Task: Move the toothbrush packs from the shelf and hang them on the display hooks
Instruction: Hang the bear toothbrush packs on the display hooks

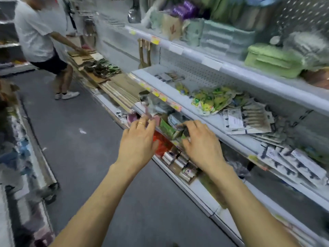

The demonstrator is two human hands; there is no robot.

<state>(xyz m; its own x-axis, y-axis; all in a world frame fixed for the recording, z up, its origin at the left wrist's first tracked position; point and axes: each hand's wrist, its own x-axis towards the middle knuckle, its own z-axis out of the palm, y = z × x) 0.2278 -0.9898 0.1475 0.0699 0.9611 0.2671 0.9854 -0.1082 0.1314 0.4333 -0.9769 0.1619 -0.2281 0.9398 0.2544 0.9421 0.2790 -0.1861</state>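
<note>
Lying in loose heaps, packs (pixel 249 120) cover the shelf (pixel 229 138) at centre right. Both hands reach toward its front edge at mid-frame: the left hand (pixel 138 139) half open, the right hand (pixel 201 141) curled on blurred packaging; grip unclear. A person (pixel 41 38) bends at upper left.

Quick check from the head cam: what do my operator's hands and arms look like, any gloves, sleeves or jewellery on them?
Both forearms are bare as far as the frame shows, with no sleeves or cuffs visible and no gloves. The left hand wears a thin gold-coloured band on one finger. The right hand shows no ring, and neither wrist shows a watch or bracelet. Motion blur softens finer detail.
</note>
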